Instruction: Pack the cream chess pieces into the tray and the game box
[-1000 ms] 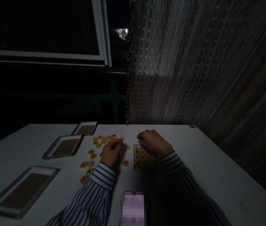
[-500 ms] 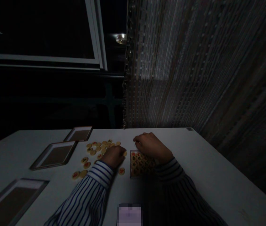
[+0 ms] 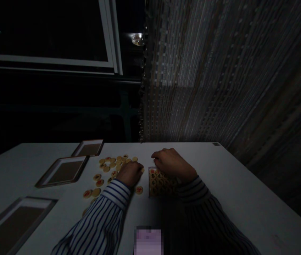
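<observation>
White table [image 3: 219, 198] bears everything within reach. Loosely bent, the right hand [image 3: 173, 163] lies as if steadying, its grip hidden; the left hand [image 3: 131, 173] curls nearly closed. Partly beneath the right sits the box [image 3: 149, 182]; at the left, one pale disc [image 3: 143, 170], pinched or merely touched, I cannot tell.

1. A dim indoor room, perhaps in a home; its exact kind cannot be told.
2. Behind the white worktop [image 3: 235, 198], rightward, hangs a string curtain [image 3: 187, 78].
3. Beyond the worktop, leftward, a pale frame [image 3: 60, 61] surrounds darkness.
</observation>
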### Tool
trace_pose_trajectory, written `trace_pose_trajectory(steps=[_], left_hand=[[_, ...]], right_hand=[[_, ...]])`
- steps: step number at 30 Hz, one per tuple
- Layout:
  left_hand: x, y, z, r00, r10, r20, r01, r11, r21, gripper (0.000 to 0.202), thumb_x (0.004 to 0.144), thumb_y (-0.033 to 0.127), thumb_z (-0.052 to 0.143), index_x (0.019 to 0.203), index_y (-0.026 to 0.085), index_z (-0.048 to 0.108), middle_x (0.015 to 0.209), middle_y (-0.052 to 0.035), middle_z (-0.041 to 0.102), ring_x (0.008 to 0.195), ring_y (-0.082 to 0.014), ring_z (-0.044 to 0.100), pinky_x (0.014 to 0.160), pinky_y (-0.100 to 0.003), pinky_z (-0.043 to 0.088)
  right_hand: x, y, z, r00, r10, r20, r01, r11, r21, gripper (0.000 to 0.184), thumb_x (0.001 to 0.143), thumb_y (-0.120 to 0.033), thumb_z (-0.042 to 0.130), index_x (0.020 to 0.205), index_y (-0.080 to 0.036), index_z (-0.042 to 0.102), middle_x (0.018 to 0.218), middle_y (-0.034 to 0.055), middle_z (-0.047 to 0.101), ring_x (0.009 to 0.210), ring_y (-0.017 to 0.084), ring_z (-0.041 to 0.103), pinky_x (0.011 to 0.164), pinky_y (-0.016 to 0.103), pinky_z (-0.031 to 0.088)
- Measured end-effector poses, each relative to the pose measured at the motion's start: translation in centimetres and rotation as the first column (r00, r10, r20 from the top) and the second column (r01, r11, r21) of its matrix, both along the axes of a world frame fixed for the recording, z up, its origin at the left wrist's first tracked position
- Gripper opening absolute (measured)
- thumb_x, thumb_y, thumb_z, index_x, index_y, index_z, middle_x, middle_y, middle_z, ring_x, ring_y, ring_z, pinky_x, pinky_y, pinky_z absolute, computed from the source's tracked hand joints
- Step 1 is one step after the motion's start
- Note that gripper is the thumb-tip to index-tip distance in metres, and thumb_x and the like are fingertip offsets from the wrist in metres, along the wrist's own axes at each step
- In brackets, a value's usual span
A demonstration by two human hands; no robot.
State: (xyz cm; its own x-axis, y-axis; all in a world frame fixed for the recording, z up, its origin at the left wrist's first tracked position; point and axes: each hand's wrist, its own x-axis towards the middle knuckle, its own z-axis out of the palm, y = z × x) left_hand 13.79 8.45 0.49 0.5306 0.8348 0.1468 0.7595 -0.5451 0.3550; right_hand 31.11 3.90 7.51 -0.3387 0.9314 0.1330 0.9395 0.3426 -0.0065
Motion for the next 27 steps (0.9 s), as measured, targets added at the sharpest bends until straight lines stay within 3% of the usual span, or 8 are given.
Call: trace_pose_trajectory(steps=[6,11,15,19,22,27], left_hand=[[-1.1,0.4,0.7,0.981,-0.047,0.186,0.058,0.997,-0.056,0.03,0.078,0.033,0.042,0.086,0.021,0.068,0.086,-0.0079,0.069,0.081,-0.0218,0.061,0.07,-0.028,0.04],[-2.2,1.1,1.2,0.912,-0.001,0.411,0.08,0.982,-0.174,0.029,0.074,0.037,0.049,0.088,0.022,0.068,0.088,-0.0051,0.069,0.084,-0.0216,0.06,0.077,-0.029,0.041],[-2.8,1.2,1.8,0.899,0.056,0.435,0.092,0.946,-0.311,0.037,0.073,0.043,0.05,0.092,0.016,0.066,0.088,-0.0054,0.068,0.082,-0.02,0.059,0.074,-0.029,0.042],[-3.0,0.9,2.3,0.892,0.121,0.436,0.087,0.9,-0.428,0.043,0.073,0.047,0.049,0.092,0.012,0.065,0.079,-0.0058,0.067,0.069,-0.0163,0.057,0.061,-0.026,0.041],[-2.9,0.7,2.3,0.876,0.143,0.461,0.098,0.882,-0.46,0.043,0.072,0.048,0.049,0.087,0.011,0.065,0.072,-0.0049,0.065,0.06,-0.0132,0.053,0.052,-0.023,0.037],[-2.8,1.0,1.8,0.819,0.188,0.542,0.135,0.855,-0.501,0.042,0.07,0.048,0.053,0.089,0.012,0.064,0.074,-0.0051,0.065,0.057,-0.0111,0.051,0.05,-0.021,0.035]], right_hand=[[-0.1,0.0,0.1,1.0,-0.003,-0.007,0.003,1.0,0.004,0.034,0.085,-0.028,0.034,0.108,-0.021,0.058,0.105,0.0067,0.063,0.098,0.02,0.055,0.084,0.031,0.032],[-0.2,-0.1,0.0,1.0,-0.005,-0.002,0.005,1.0,-0.005,0.034,0.085,-0.029,0.034,0.108,-0.02,0.058,0.106,0.0072,0.062,0.098,0.02,0.054,0.084,0.032,0.032],[-0.4,-0.1,-0.2,1.0,0.007,-0.003,-0.007,1.0,0.009,0.034,0.086,-0.028,0.033,0.107,-0.02,0.058,0.104,0.0076,0.063,0.096,0.02,0.054,0.083,0.032,0.032],[-0.6,-0.1,-0.3,1.0,0.013,-0.006,-0.013,1.0,0.013,0.033,0.085,-0.027,0.034,0.106,-0.021,0.059,0.102,0.0074,0.064,0.095,0.02,0.055,0.082,0.033,0.032],[-0.7,-0.1,-0.4,1.0,0.027,-0.01,-0.027,1.0,0.012,0.033,0.085,-0.026,0.034,0.106,-0.02,0.059,0.101,0.0075,0.064,0.095,0.02,0.055,0.083,0.033,0.032],[-0.8,0.0,-0.5,0.999,0.036,-0.011,-0.036,0.999,0.007,0.032,0.084,-0.024,0.035,0.106,-0.02,0.059,0.101,0.0073,0.064,0.096,0.02,0.054,0.083,0.033,0.032]])
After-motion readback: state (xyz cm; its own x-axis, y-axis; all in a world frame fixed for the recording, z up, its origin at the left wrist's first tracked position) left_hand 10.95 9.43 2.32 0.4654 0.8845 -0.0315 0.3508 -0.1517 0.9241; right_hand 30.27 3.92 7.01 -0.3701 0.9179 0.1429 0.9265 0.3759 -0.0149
